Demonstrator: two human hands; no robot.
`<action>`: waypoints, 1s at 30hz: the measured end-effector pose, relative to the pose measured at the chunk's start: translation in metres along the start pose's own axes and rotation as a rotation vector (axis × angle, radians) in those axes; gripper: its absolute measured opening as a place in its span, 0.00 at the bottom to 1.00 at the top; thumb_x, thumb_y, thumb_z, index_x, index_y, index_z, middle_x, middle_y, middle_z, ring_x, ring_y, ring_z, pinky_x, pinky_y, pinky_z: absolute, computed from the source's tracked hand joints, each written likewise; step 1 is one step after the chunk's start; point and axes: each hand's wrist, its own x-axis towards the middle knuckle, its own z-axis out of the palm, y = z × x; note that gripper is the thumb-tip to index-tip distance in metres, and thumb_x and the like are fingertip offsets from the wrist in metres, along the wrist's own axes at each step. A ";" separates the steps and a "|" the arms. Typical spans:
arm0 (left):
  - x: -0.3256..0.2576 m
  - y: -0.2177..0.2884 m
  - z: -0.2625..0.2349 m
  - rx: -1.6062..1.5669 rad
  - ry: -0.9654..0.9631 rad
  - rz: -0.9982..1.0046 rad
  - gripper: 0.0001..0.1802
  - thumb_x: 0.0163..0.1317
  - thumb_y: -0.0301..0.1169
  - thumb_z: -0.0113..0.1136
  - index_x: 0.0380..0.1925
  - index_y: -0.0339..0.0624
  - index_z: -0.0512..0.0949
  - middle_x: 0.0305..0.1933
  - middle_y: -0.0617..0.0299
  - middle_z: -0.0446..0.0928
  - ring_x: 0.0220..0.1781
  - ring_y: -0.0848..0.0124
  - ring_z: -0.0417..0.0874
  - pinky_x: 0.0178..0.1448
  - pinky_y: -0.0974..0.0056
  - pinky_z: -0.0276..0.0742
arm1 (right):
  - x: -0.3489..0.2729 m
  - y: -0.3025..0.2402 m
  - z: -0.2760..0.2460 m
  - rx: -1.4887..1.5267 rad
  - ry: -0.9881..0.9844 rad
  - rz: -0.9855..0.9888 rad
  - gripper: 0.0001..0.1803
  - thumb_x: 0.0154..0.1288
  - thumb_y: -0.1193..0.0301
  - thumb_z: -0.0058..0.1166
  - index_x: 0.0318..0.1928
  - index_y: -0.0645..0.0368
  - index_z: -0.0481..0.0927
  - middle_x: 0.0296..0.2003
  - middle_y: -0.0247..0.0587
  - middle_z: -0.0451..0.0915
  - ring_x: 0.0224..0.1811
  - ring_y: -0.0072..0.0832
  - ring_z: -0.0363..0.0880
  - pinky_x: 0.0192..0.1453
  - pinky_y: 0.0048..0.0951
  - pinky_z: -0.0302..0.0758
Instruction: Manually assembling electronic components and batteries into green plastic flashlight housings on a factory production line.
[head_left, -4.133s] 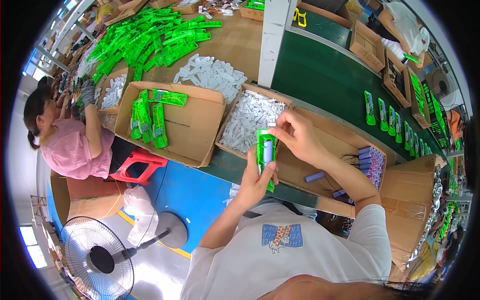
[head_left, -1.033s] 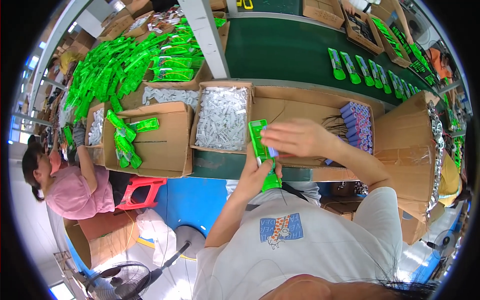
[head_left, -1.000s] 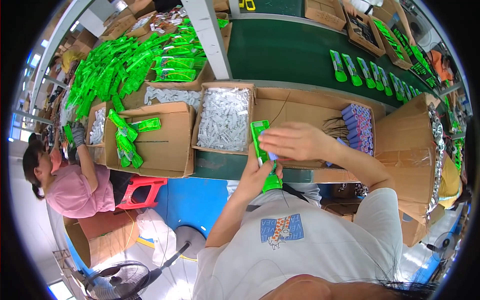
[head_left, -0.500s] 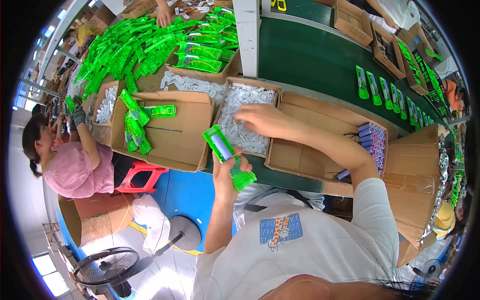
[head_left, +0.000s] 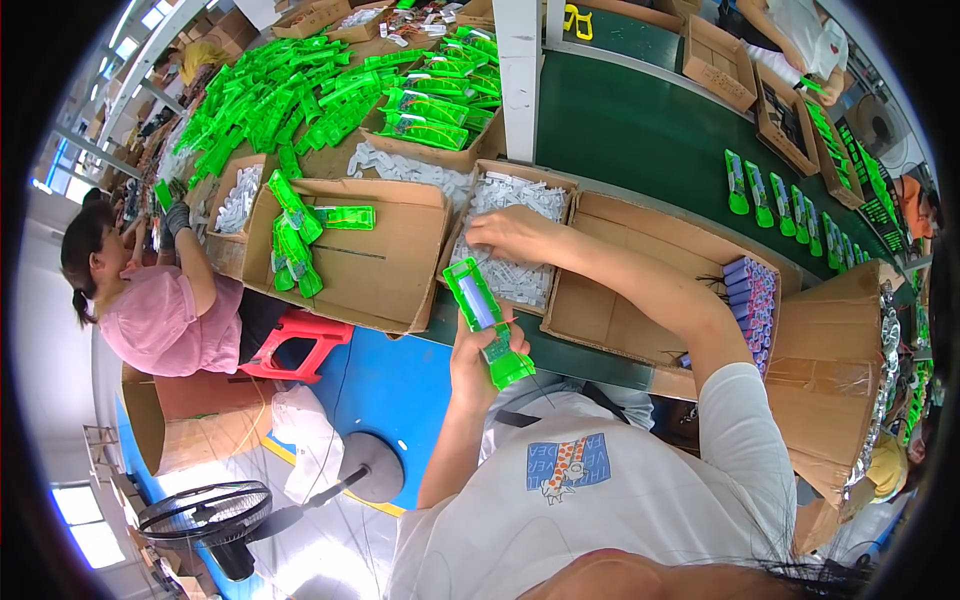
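My left hand (head_left: 470,368) is closed round a translucent green plastic housing (head_left: 512,370), holding it tilted just in front of the boxes. A purple cylindrical battery cell (head_left: 479,302) lies in the housing's upper part, and a dark green piece shows below it. My right hand (head_left: 515,232) reaches across into a cardboard box full of small white plastic parts (head_left: 518,196). Its fingers are bent down and drawn together at the surface of these parts. Whatever may be between the fingertips is hidden.
To the left, a cardboard box (head_left: 395,262) contains several green housings. Purple cells (head_left: 750,305) stand packed in the right-hand box (head_left: 605,300). Green housings line the dark green conveyor (head_left: 640,130). A person in pink (head_left: 165,320) works at the left; a fan (head_left: 205,515) stands below.
My right hand has lowered its fingers onto the white parts. My left hand has turned the green housing slightly more upright. The whole view has shifted a little to the right.
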 end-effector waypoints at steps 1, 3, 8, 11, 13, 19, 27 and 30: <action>0.000 -0.001 0.000 0.001 0.000 0.001 0.27 0.54 0.29 0.49 0.56 0.45 0.60 0.46 0.55 0.67 0.32 0.64 0.73 0.39 0.57 0.74 | 0.000 0.000 0.000 0.035 -0.001 -0.005 0.12 0.48 0.79 0.59 0.34 0.57 0.73 0.33 0.39 0.75 0.37 0.42 0.80 0.35 0.41 0.78; -0.001 -0.001 0.000 0.010 0.015 -0.002 0.27 0.54 0.29 0.50 0.56 0.45 0.60 0.45 0.55 0.67 0.32 0.64 0.73 0.39 0.56 0.74 | 0.000 0.001 0.000 0.070 -0.001 -0.010 0.12 0.48 0.79 0.60 0.34 0.58 0.73 0.32 0.39 0.75 0.37 0.42 0.79 0.36 0.42 0.77; -0.004 0.002 -0.006 -0.004 0.012 0.007 0.31 0.56 0.28 0.52 0.63 0.49 0.59 0.46 0.56 0.69 0.33 0.66 0.73 0.40 0.58 0.74 | -0.001 0.003 -0.002 0.101 -0.079 -0.022 0.08 0.49 0.76 0.62 0.31 0.58 0.76 0.32 0.38 0.77 0.37 0.40 0.80 0.37 0.40 0.76; -0.006 0.004 -0.008 -0.007 0.015 0.034 0.30 0.56 0.28 0.52 0.62 0.47 0.60 0.46 0.56 0.69 0.33 0.66 0.73 0.40 0.58 0.74 | -0.006 0.004 -0.008 0.208 -0.046 0.010 0.08 0.51 0.75 0.62 0.31 0.58 0.76 0.34 0.35 0.77 0.39 0.37 0.80 0.38 0.38 0.76; -0.008 0.004 -0.010 0.013 0.018 0.031 0.29 0.57 0.30 0.52 0.61 0.47 0.60 0.46 0.56 0.69 0.33 0.66 0.74 0.40 0.58 0.74 | -0.008 0.000 -0.014 0.227 -0.009 0.017 0.08 0.51 0.75 0.62 0.32 0.58 0.76 0.34 0.35 0.77 0.39 0.36 0.80 0.38 0.37 0.76; -0.002 -0.001 -0.004 0.092 -0.014 -0.054 0.22 0.63 0.37 0.50 0.53 0.41 0.59 0.44 0.55 0.70 0.33 0.64 0.78 0.37 0.58 0.78 | -0.009 -0.020 -0.036 0.511 0.258 0.258 0.08 0.55 0.72 0.62 0.33 0.58 0.77 0.29 0.34 0.81 0.33 0.28 0.81 0.37 0.33 0.76; 0.004 -0.004 0.015 0.173 0.037 -0.051 0.20 0.71 0.40 0.48 0.56 0.44 0.57 0.44 0.56 0.70 0.32 0.66 0.79 0.33 0.61 0.79 | -0.017 -0.061 -0.040 0.428 0.410 0.238 0.11 0.55 0.72 0.67 0.39 0.55 0.81 0.36 0.31 0.81 0.45 0.30 0.76 0.51 0.33 0.71; 0.003 -0.006 0.015 0.179 0.053 -0.028 0.21 0.72 0.39 0.48 0.57 0.45 0.56 0.43 0.55 0.71 0.30 0.65 0.80 0.31 0.62 0.79 | -0.020 -0.062 -0.045 0.275 0.534 0.198 0.08 0.54 0.71 0.67 0.32 0.56 0.81 0.36 0.35 0.79 0.45 0.33 0.74 0.49 0.34 0.70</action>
